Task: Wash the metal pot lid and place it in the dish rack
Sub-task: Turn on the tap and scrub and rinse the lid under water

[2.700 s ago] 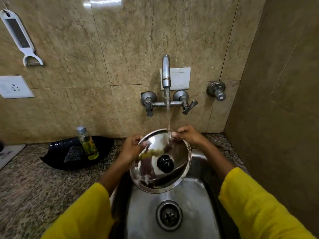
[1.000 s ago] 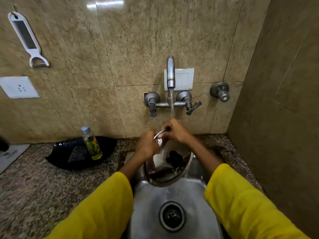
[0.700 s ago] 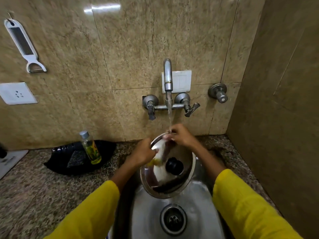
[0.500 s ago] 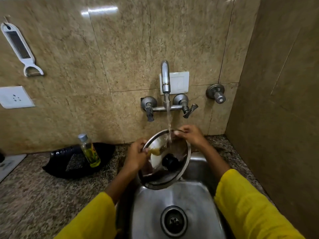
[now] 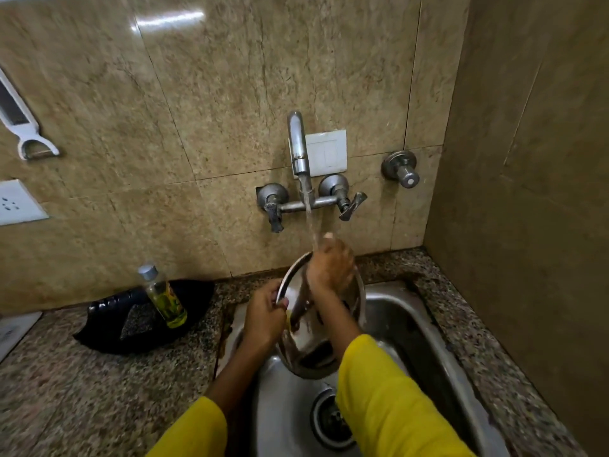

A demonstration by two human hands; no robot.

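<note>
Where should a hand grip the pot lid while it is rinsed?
By the thin rim, from the left, as the left hand does. The lid stands tilted on edge over the sink, so its rim is exposed there; the right hand covers its face.

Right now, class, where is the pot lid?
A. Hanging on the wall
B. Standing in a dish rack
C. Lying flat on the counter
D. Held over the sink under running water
D: both hands, left hand and right hand, hold the lid above the sink in the tap stream.
</note>
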